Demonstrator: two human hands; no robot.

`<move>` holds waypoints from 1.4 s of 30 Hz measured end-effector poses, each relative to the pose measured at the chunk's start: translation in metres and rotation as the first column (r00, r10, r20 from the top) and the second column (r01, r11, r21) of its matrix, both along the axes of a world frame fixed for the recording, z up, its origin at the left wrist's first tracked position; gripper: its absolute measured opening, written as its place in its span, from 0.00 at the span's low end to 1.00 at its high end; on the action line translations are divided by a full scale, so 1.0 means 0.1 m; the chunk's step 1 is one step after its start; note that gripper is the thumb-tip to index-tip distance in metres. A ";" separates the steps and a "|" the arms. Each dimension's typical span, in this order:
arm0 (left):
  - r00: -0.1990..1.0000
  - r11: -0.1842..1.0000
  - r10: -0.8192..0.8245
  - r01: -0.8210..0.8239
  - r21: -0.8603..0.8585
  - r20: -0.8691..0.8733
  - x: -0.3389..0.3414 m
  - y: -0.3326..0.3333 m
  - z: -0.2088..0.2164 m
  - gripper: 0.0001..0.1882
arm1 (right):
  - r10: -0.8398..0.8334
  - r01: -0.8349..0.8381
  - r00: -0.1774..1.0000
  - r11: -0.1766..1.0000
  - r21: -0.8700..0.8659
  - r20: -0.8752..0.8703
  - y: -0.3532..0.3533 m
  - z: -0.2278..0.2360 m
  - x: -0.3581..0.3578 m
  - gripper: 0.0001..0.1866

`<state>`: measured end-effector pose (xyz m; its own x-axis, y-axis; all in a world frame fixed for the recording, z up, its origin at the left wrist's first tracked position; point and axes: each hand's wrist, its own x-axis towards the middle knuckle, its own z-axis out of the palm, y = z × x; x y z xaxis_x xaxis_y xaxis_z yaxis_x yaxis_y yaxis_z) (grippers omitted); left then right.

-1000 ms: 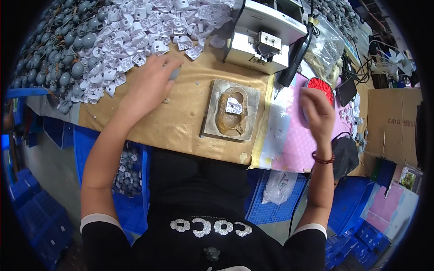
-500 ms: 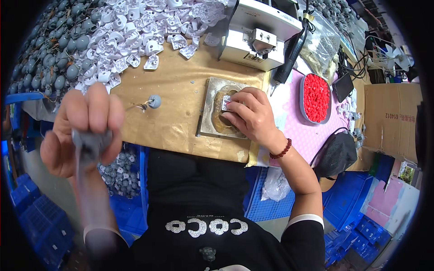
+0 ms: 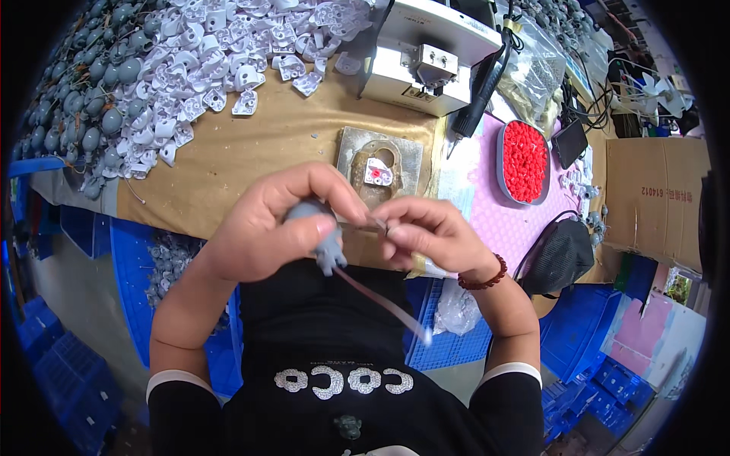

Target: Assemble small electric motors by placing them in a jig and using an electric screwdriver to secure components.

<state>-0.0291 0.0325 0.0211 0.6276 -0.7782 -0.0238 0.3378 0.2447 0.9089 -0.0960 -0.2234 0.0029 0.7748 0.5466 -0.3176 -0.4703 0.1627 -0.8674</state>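
My left hand (image 3: 277, 220) is closed round a small grey moulded part (image 3: 330, 253) with stubby prongs, and a rounded grey piece (image 3: 304, 210) shows between thumb and fingers. From the part a thin brownish strip (image 3: 380, 299) dangles to the lower right, with a pale tip. Close beside it, my right hand (image 3: 433, 239) pinches the end of a thin wire (image 3: 378, 223) between thumb and forefinger. Just beyond both hands, a white plastic housing (image 3: 378, 172) with a red piece in it lies in the recess of a metal fixture (image 3: 411, 156).
White housings (image 3: 220, 53) and grey round parts (image 3: 91, 106) are heaped at the far left. A white boxy machine (image 3: 418, 68) and a black-handled tool (image 3: 479, 99) stand at the back. Red pieces fill a grey tray (image 3: 500, 163) on the right, near a black mesh pouch (image 3: 561, 251).
My left hand has come down and inward to the middle with the grey part. My right hand has let go of the white housing and moved toward me. The grey ball no longer shows on the mat.
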 end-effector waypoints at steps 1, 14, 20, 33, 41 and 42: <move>0.999 0.991 0.040 -0.041 0.128 0.010 0.00 0.03 -0.05 0.07 | -0.038 0.031 0.995 0.997 -0.066 -0.097 -0.04 0.05 0.02 0.17; 0.647 0.823 0.022 -0.445 0.354 0.762 -0.30 -0.15 -0.50 0.10 | 0.258 0.443 0.682 0.599 -0.667 0.684 -0.06 -0.20 0.19 0.11; 0.530 0.837 -0.031 -0.450 0.312 0.848 -0.26 -0.24 -0.50 0.12 | 0.437 0.653 0.419 0.465 -0.598 0.796 0.04 -0.30 0.35 0.09; 0.540 0.853 -0.121 -0.373 0.366 0.833 -0.24 -0.28 -0.51 0.12 | 0.634 0.537 0.430 0.392 -0.746 0.643 0.07 -0.18 0.27 0.21; 0.280 0.635 -0.267 -0.669 0.387 0.922 -0.19 -0.49 -0.55 0.28 | 0.609 0.579 0.403 0.408 -0.706 0.683 0.05 -0.28 0.16 0.22; 0.254 0.633 -0.308 -0.665 0.397 0.917 -0.19 -0.51 -0.61 0.29 | 0.554 0.567 0.417 0.461 -0.683 0.721 0.02 -0.27 0.17 0.21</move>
